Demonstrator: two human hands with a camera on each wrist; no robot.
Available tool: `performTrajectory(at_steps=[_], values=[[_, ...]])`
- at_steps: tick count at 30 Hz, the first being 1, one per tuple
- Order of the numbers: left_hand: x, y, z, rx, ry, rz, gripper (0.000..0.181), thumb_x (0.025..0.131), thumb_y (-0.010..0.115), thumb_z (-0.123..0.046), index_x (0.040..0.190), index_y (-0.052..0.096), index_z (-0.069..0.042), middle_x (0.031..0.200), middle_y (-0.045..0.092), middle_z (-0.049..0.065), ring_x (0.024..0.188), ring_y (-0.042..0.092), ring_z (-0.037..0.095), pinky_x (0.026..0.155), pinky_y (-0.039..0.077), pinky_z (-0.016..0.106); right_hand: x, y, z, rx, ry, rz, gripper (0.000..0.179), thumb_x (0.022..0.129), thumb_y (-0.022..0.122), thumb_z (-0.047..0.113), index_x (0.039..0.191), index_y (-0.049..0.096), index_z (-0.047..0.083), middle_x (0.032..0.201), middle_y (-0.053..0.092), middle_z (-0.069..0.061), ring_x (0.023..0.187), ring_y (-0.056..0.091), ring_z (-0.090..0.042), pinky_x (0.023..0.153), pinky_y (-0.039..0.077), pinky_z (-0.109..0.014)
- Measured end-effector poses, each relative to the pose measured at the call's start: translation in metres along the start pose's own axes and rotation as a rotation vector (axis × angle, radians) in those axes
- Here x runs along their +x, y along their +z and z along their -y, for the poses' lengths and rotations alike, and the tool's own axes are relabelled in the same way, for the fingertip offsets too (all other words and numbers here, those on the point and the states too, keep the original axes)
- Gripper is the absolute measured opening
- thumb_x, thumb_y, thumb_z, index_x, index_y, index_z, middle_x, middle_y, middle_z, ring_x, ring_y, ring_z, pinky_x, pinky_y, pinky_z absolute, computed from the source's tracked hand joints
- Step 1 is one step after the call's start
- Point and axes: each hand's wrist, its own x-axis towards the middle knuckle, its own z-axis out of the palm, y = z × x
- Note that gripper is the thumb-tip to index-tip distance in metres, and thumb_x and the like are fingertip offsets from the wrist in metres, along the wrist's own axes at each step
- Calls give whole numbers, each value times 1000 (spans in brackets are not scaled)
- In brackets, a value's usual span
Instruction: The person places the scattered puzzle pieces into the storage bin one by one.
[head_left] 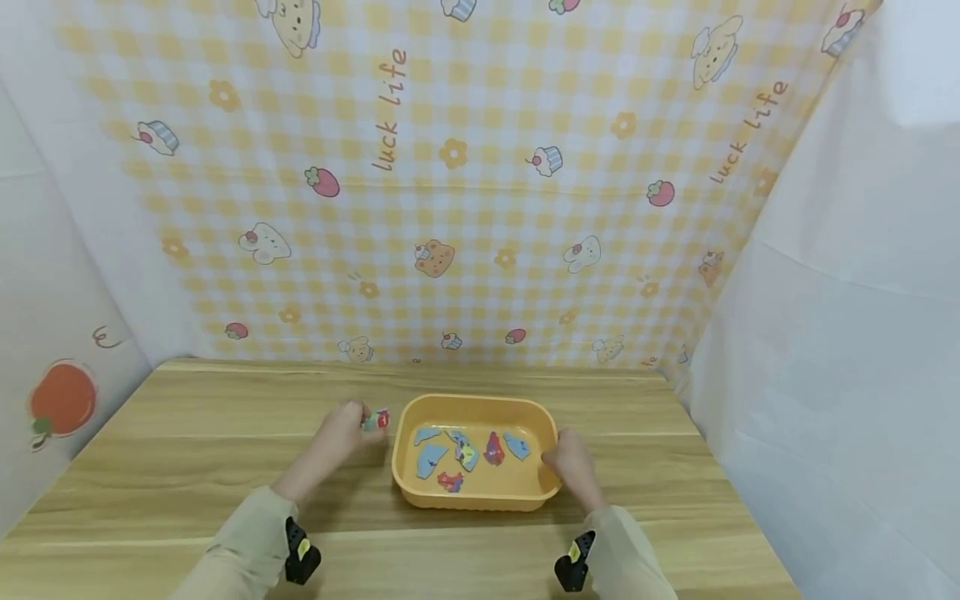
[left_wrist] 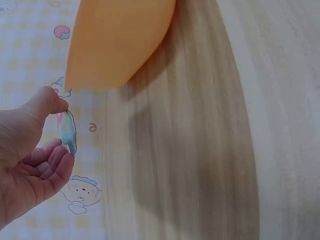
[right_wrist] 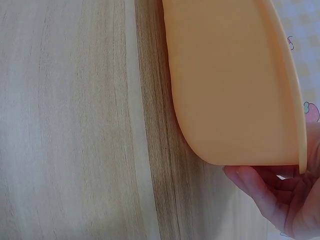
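Between thumb and fingertips, my left hand point(head_left: 345, 429) pinches a small flat puzzle piece point(head_left: 377, 420) in green and red, just left of the yellow plastic basin point(head_left: 480, 501). In the left wrist view, the piece point(left_wrist: 67, 131) stands on edge between the thumb and curled fingers, partly hidden by them. At the basin's right end, my right hand point(head_left: 573, 465) grips the wall and rim, fingers on the outside in the right wrist view. Several irregular pieces lie spread inside the basin, among them a blue piece point(head_left: 431, 460) and a red one point(head_left: 493, 449).
Under the basin is a wood-grain table point(head_left: 225, 467). A yellow checked cloth point(head_left: 450, 217) hangs behind its far edge, with white cloth point(head_left: 840, 275) on the right and more on the left. Both wrists carry black devices point(head_left: 302, 554).
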Motion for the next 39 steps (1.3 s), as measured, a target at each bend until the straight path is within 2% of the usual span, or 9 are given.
performTrajectory(at_steps=[2,4,7,9,18,23,25,31,39], values=[[2,-1,-3,17,19,-12,26,72,72,-15,68,53,3,60,42,4,55,37,13,48,32,22,0,1,-1,8,-7,-5,21,67,56,-7,88,57,-10,74,58,-14,60,53,-20,49,47,-26],[4,-2,-7,31,33,-16,29,72,72,-16,75,57,7,65,50,8,58,45,16,51,41,26,1,1,-2,7,-2,-7,22,67,56,-7,89,56,-11,75,58,-15,61,54,-20,50,48,-27],[6,-1,-14,46,42,-27,37,72,74,-18,91,59,11,80,60,16,72,55,22,65,51,33,0,1,-3,9,8,-5,24,68,56,-7,92,56,-11,77,59,-15,62,54,-20,50,48,-27],[6,0,-19,32,29,-17,38,72,74,-18,92,59,11,83,61,17,75,56,24,69,52,35,0,0,-2,-2,12,-2,24,69,57,-6,92,57,-11,78,59,-15,63,55,-20,51,48,-28],[11,11,-47,-66,47,28,34,69,74,-13,92,58,7,84,59,14,70,52,17,59,49,24,0,0,-3,-28,-2,-3,21,70,58,-5,91,57,-10,76,59,-14,62,53,-18,51,47,-26],[15,18,-58,-61,84,31,38,68,76,-15,93,59,7,87,60,15,75,54,19,67,51,29,3,3,-3,-4,14,3,22,70,58,-6,92,57,-10,77,59,-14,62,55,-19,51,49,-27],[16,21,-61,-56,92,35,38,68,77,-16,93,60,7,87,61,15,77,55,19,69,51,30,5,5,-5,-10,-10,-10,22,69,58,-6,91,57,-10,77,59,-15,61,54,-19,50,47,-26],[19,31,-73,-27,117,64,34,69,77,-14,90,59,5,86,59,12,76,55,19,69,51,30,2,2,-2,-15,-25,-19,25,69,59,-6,93,57,-11,79,60,-16,63,55,-20,53,49,-28],[21,47,-86,-26,218,108,35,70,77,-18,88,58,5,83,56,10,74,50,17,69,48,31,-2,0,1,-98,-62,-53,14,68,61,-2,81,59,-7,67,55,-10,56,50,-16,47,45,-24]])
